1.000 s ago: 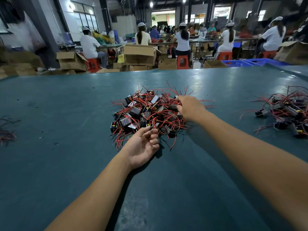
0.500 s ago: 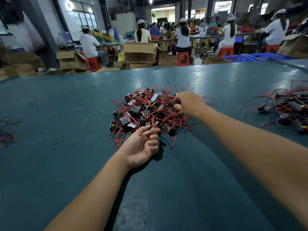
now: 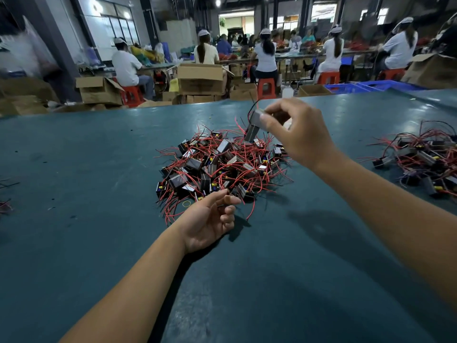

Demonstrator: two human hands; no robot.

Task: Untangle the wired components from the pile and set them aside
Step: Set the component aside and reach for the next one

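Observation:
A tangled pile of small black box components with red wires (image 3: pixel 217 164) lies in the middle of the teal table (image 3: pixel 86 231). Above the pile's far right side, my right hand (image 3: pixel 296 134) pinches a dark boxy component (image 3: pixel 257 118) lifted off the pile. A second component (image 3: pixel 251 133) dangles just below it, and their wires still trail into the pile. My left hand (image 3: pixel 210 219) rests palm up at the pile's near edge, fingers loosely curled and holding nothing.
A second heap of wired components (image 3: pixel 425 157) lies at the table's right edge. A few stray wires (image 3: pixel 6 204) sit at the far left. Beyond the table are cardboard boxes (image 3: pixel 200 78), red stools, blue crates and seated workers.
My right hand has risen from the pile's right side, lifting a component into the air with another hanging beneath. My left hand has stayed in place.

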